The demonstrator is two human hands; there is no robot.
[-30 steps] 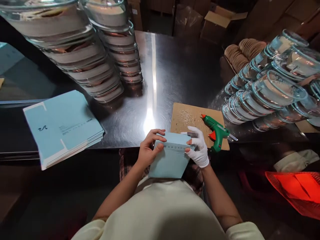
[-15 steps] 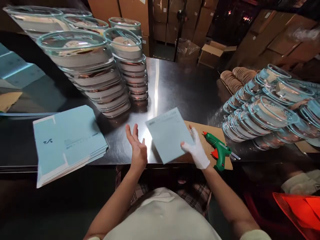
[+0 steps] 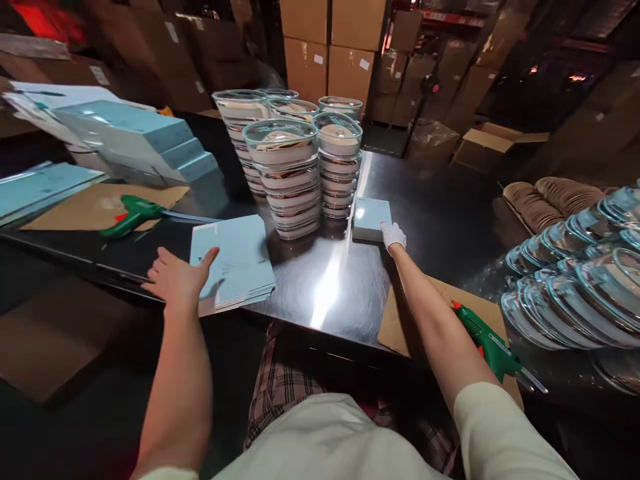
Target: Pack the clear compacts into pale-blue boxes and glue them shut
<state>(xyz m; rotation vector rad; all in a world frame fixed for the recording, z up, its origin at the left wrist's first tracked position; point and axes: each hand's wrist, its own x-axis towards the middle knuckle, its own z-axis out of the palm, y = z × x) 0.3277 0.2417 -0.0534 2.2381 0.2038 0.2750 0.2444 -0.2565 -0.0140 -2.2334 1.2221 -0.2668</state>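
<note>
we count two hands: our left hand (image 3: 175, 280) bare, fingers spread and holding nothing, and our right hand (image 3: 395, 237) white-gloved, gripping one blue box (image 3: 371, 213). there are two green glue guns (image 3: 493, 343), two rows of brown discs (image 3: 530, 200), one pile of blue sheets (image 3: 243, 243) and at least five glass stacks (image 3: 294, 183) near the box.

the box sits at the metal table (image 3: 290, 280), left of our gloved fingers, our thumb over its right edge; the other fingertips are partly hidden. our left thumb shows in front of the sheets; we cannot tell whether it touches them.

the sheets' print and the white labels on the cartons (image 3: 353, 73) are too small to read.
</note>
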